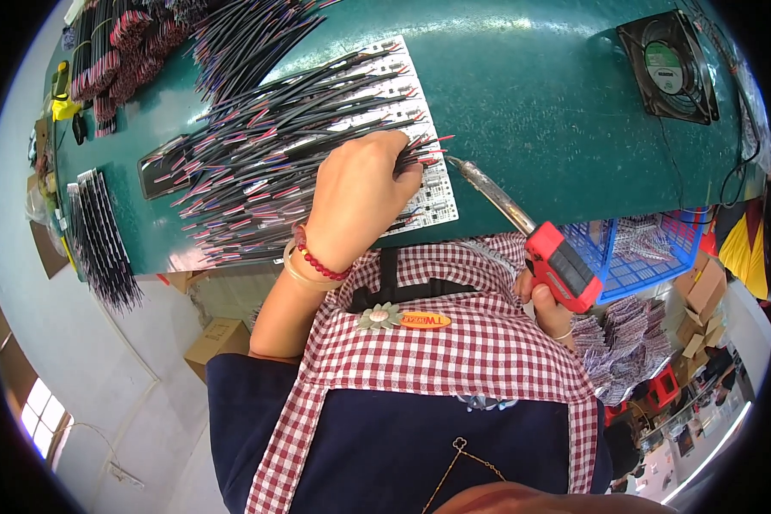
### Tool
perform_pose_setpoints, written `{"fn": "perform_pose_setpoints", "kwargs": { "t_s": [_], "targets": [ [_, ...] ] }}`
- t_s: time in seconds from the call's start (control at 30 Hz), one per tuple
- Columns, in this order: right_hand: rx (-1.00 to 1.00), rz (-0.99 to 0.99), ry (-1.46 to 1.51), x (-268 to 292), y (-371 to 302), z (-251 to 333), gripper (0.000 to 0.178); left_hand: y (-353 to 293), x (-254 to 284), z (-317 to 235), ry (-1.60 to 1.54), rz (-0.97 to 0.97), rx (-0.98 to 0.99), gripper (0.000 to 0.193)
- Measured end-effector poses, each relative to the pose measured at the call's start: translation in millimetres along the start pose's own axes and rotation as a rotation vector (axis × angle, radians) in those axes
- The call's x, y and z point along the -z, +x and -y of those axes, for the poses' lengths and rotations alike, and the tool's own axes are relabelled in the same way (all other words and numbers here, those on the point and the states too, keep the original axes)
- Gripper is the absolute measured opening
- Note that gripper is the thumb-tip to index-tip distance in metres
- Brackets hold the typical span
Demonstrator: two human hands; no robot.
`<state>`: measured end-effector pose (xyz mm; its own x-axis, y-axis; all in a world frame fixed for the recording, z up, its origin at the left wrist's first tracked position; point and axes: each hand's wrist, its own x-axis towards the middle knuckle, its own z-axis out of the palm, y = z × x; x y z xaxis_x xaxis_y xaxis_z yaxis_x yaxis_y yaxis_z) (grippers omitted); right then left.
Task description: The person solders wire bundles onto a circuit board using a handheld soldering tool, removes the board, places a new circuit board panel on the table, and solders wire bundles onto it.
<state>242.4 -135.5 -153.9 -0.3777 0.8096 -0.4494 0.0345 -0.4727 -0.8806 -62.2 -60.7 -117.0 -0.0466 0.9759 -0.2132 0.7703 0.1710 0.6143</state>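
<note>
An orange oval patch [425, 319] bears lettering. Left fingers [409, 178] pinch thin black-sheathed wires [421, 154] over the white circuit board [438, 195]; right fingers [543, 300] grip the red-and-black soldering iron [550, 247].

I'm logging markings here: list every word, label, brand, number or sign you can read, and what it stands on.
Orange oval patch, red-checked cloth apron: lettering, not copied here.
Green-and-white label, square black fan: too small to read.
Red and black soldering iron: pale marking, too small to read.
</note>
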Motion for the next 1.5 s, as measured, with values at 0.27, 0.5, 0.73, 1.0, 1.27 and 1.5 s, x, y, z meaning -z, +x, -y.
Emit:
{"fn": "perform_pose_setpoints", "kwargs": {
  "t_s": [0.27, 0.5, 0.73, 1.0, 1.27, 1.5],
  "targets": [
    [0.081, -0.06, -0.214, 2.4, 0.5, -14.5, 0.032, 0.9, -1.2, 2.1, 0.021, -0.004, -0.026, 0.018],
    [0.076, -0.09, -0.153, -1.0, 0.7, -9.7, 0.035, 1.1, -0.9, 2.4, 0.016, -0.014, -0.019, 0.019],
    [0.026, 0.008, -0.024, 0.9, 0.2, -3.4, 0.034, 1.1, -0.6, 2.9, 0.016, -0.006, -0.022, 0.02],
    [0.044, -0.043, 0.045, -8.5, -2.5, 2.8, 0.034, -1.5, 0.6, 1.2, 0.044, -0.017, -0.02, 0.021],
    [0.038, -0.025, -0.128, -1.9, -3.7, -13.1, 0.034, -0.8, -2.7, 1.8, 0.075, 0.003, -0.036, 0.019],
    [0.041, -0.036, 0.049, -12.2, -6.5, -10.5, 0.035, -1.3, -3.2, -0.4, 0.083, 0.014, -0.022, 0.015]
  ]
}}
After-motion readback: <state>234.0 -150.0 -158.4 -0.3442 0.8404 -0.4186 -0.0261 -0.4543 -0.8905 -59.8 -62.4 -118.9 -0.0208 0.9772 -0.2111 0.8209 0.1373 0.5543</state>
